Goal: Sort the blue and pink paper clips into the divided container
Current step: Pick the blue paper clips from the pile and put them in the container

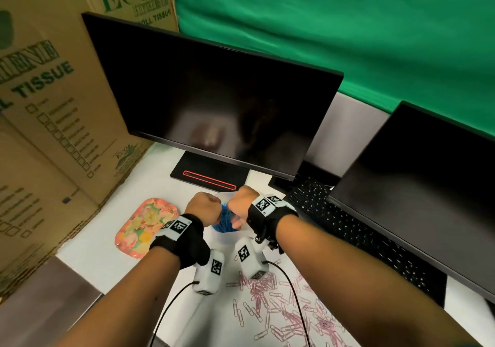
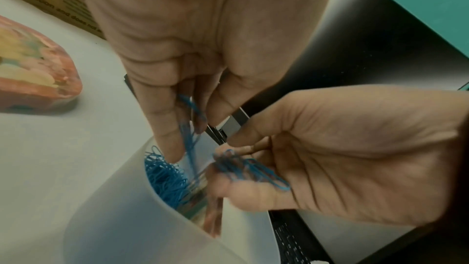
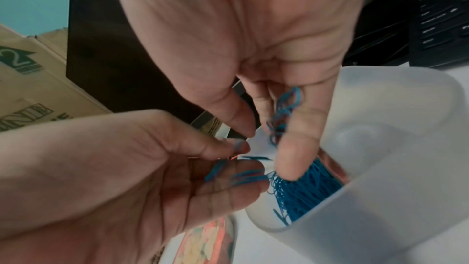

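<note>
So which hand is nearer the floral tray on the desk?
Left. The left hand hangs over the white container, just right of the floral tray; the right hand is on the container's far side from it. Both hold blue paper clips.

Clips point(image 1: 289, 309) lie before the container point(image 1: 227, 235), monitor point(image 1: 214, 100) behind.

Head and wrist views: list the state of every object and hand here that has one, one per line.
White plastic divided container: upright, one compartment filled with blue clips.
Blue paper clips: mostly in container, some in both hands.
Pink paper clips: loose, scattered on the white table.
Left hand: above container, pinching blue clips.
Right hand: above container, holding blue clips.
Two black monitors: screens dark.
Floral tray: flat on table.
</note>
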